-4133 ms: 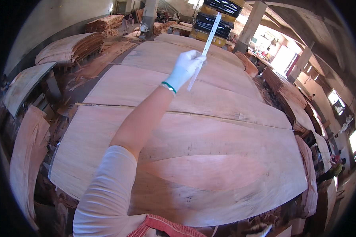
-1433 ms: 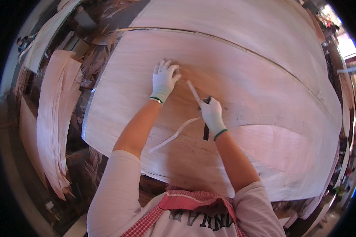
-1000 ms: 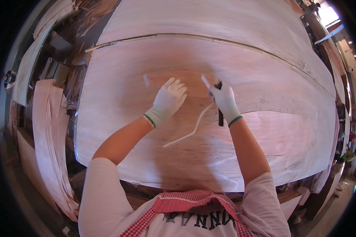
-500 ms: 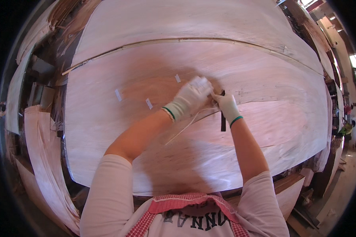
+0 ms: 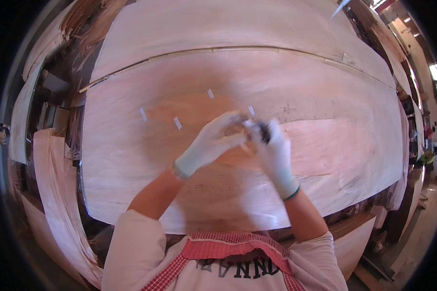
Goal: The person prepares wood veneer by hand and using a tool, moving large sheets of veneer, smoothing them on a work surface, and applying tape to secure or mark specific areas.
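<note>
The left hand (image 5: 212, 140), in a white glove, has its fingers curled beside the right hand; blur hides whether it pinches anything. The right hand (image 5: 276, 148), also gloved, grasps a small dark tool (image 5: 263, 131), which sits between the 2 hands, above the near wood sheet (image 5: 296, 203). A pale, blurred strip (image 5: 248, 148) shows just below the fingers.

The near sheet's front edge curves close before the red checked apron (image 5: 209, 250); its left and right edges lie well apart from both hands, with sheet surface reaching out on either side. Beyond the hands, a long thin stick (image 5: 228, 48) crosses the width, along the border with a farther sheet (image 5: 218, 24).

A stack of pale veneer (image 5: 58, 179) stands close along the left edge; more wood lines the right side. 2 other people show small near the rim, 1 at each side.

On the near sheet lie 4 short white pieces (image 5: 177, 123): 3 left of the hands, 1 just beyond the fingertips.
</note>
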A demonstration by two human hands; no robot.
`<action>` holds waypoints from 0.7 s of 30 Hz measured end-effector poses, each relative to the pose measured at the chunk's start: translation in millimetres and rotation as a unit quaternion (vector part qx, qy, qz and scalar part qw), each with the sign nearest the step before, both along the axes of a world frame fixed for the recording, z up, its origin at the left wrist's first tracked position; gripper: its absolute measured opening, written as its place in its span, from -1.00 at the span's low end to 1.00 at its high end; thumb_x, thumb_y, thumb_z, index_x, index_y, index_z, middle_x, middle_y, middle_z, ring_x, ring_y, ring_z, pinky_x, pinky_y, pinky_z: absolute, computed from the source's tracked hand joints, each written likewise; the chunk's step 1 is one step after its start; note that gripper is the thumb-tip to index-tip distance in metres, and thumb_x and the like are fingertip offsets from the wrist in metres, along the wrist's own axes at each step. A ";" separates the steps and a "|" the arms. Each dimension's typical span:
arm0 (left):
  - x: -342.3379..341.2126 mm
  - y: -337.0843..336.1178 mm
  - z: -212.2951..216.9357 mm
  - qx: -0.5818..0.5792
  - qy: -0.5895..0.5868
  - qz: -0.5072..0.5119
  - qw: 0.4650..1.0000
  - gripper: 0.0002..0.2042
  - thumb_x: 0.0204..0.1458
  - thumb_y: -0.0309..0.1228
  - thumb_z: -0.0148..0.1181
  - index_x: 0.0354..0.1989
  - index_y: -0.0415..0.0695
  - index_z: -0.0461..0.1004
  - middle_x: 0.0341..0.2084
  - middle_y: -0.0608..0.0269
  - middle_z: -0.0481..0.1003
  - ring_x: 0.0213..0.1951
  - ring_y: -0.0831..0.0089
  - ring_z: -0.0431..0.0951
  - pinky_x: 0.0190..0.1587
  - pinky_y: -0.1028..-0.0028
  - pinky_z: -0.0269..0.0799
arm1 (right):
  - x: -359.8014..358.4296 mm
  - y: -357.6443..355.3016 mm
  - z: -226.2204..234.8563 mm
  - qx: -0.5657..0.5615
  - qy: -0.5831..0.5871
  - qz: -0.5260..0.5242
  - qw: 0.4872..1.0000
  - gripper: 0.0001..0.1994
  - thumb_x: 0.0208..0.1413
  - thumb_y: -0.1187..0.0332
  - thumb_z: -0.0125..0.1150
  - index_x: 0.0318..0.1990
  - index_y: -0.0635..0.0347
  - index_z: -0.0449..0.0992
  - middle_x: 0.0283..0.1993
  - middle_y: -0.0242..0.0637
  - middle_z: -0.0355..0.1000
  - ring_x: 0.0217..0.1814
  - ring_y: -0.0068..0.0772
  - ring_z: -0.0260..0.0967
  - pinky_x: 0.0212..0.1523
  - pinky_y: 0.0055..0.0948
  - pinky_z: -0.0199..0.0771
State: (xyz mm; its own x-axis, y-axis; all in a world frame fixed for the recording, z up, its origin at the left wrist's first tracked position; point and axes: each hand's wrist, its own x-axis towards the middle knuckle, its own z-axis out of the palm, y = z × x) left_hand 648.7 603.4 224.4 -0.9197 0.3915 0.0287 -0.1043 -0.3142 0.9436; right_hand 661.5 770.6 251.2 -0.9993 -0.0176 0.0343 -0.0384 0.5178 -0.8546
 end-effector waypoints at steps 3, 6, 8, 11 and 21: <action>63.8 -38.5 50.5 -0.128 0.141 0.125 0.974 -0.79 0.05 -0.62 0.15 -0.13 -0.23 0.41 -0.26 0.16 0.48 -0.19 0.47 0.52 -0.20 0.49 0.49 | 49.6 -33.5 46.0 -0.064 0.140 0.134 0.979 -0.74 -0.07 0.55 0.23 -0.18 0.12 0.43 -0.24 -0.19 0.48 -0.34 -0.16 0.50 -0.37 -0.33 0.50; 118.3 -57.1 78.5 -0.081 0.137 0.242 0.957 -0.89 0.05 -0.64 0.12 -0.25 -0.21 0.42 -0.32 0.15 0.48 -0.27 0.47 0.52 -0.28 0.48 0.48 | 86.9 -41.9 77.7 -0.192 -0.008 0.229 0.954 -0.60 0.01 0.50 0.26 0.04 0.20 0.34 -0.29 -0.19 0.47 -0.35 -0.29 0.46 -0.32 -0.41 0.47; 122.3 -50.4 86.3 -0.127 0.041 0.267 0.954 -0.89 0.05 -0.63 0.14 -0.26 -0.20 0.43 -0.34 0.13 0.48 -0.30 0.49 0.51 -0.29 0.52 0.45 | 101.6 -37.2 84.7 -0.280 -0.200 0.229 0.911 -0.61 0.05 0.50 0.28 0.05 0.31 0.35 -0.33 -0.27 0.47 -0.35 -0.58 0.42 -0.28 -0.54 0.43; 106.4 -42.3 26.1 -0.317 -0.008 0.293 0.902 -0.91 0.07 -0.54 0.15 -0.25 -0.19 0.44 -0.35 0.15 0.48 -0.31 0.47 0.48 -0.24 0.46 0.39 | 114.6 -30.4 8.4 -0.270 -0.367 0.095 0.885 -0.78 0.18 0.34 0.17 -0.13 0.32 0.44 -0.38 -0.35 0.48 -0.43 -0.64 0.36 -0.40 -0.59 0.40; 76.9 -3.2 -138.0 -0.584 0.252 0.358 0.683 -0.73 -0.08 -0.41 0.28 -0.18 -0.11 0.44 -0.12 0.19 0.45 0.05 0.11 0.35 0.17 0.08 0.18 | 153.3 -8.8 -131.5 -0.206 -0.374 -0.072 0.902 -0.78 0.20 0.31 0.14 -0.31 0.35 0.47 -0.48 -0.37 0.44 -0.50 -0.64 0.31 -0.43 -0.53 0.38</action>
State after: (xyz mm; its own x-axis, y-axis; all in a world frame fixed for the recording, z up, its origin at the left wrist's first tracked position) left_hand 725.6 600.2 86.4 -0.8758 -0.1281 0.4653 0.1114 0.8844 0.4532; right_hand 814.8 761.7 119.7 -0.7371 -0.0262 -0.6753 0.6698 0.1047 -0.7351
